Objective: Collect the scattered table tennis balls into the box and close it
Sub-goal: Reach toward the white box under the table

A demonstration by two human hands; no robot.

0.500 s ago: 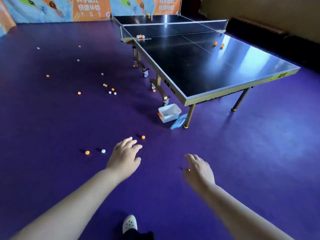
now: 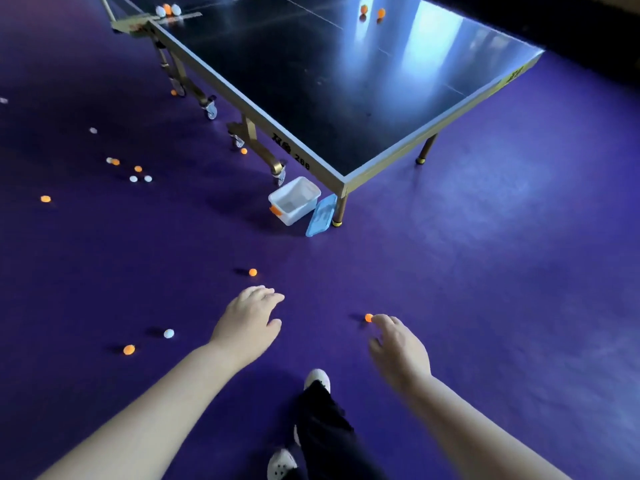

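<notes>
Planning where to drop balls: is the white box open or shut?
Open. The white box shows its bare inside, and the blue lid lies beside it on the floor.

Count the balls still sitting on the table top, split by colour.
On the table top:
Orange balls: 3
White balls: 2
Total: 5

I see small orange and white balls (image 2: 168,333) scattered on the purple floor; the white plastic box (image 2: 294,200) stands open, blue lid (image 2: 322,215) beside it.
</notes>
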